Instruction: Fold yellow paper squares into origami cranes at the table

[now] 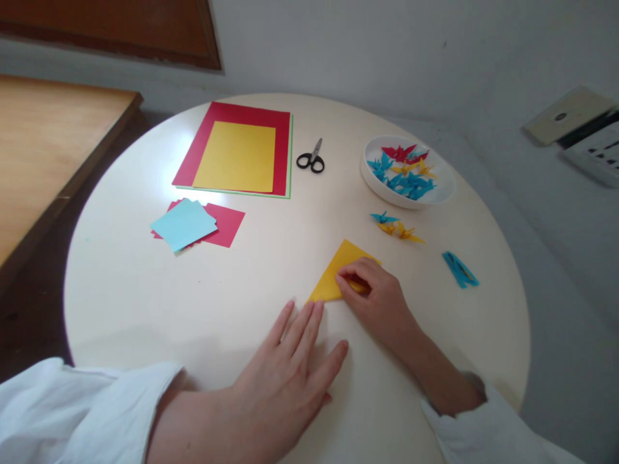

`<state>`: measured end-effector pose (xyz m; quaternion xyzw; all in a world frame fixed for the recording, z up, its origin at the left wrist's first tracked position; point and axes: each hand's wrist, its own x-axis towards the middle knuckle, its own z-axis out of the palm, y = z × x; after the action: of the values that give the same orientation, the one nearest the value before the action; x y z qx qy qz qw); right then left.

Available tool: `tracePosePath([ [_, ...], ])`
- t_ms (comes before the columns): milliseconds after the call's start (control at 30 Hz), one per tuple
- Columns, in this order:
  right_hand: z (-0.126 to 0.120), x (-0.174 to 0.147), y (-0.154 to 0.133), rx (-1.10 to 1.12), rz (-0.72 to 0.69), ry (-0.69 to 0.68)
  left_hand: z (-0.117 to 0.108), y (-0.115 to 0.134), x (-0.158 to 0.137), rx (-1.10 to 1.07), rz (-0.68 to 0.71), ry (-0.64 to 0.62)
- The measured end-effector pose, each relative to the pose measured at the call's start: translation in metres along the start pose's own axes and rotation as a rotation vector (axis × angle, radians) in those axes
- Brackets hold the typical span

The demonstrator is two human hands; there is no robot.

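A folded sheet of yellow origami paper (pixel 333 272) lies on the round table before me, with its far corner pointing away. My left hand (pixel 290 367) rests on the tabletop with fingers outstretched, the fingertips at the paper's near left corner. Over the paper's right part, my right hand (pixel 374 293) is closed in a pinch, thumb and forefinger together on the yellow paper. The right hand covers part of the sheet, so its folds there are hidden.
A white dish (pixel 411 202) holds several folded paper cranes. Beyond my right hand lie loose blue (pixel 384 218) and yellow cranes (pixel 403 232), and a blue folded piece (pixel 459 269). Scissors (pixel 313 159) lie beside large coloured sheets (pixel 191 154); small paper squares (pixel 186 222) sit left.
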<state>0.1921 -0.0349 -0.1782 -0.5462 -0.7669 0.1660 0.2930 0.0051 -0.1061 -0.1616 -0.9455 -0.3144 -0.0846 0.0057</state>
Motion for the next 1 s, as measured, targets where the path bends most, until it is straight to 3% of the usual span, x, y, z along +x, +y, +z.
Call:
tracePosePath([
  [1000,0.001,-0.0002,0.0007,-0.02,-0.015,0.015,0.0033,0.0006,-0.0026,-0.008,0.041,-0.025],
])
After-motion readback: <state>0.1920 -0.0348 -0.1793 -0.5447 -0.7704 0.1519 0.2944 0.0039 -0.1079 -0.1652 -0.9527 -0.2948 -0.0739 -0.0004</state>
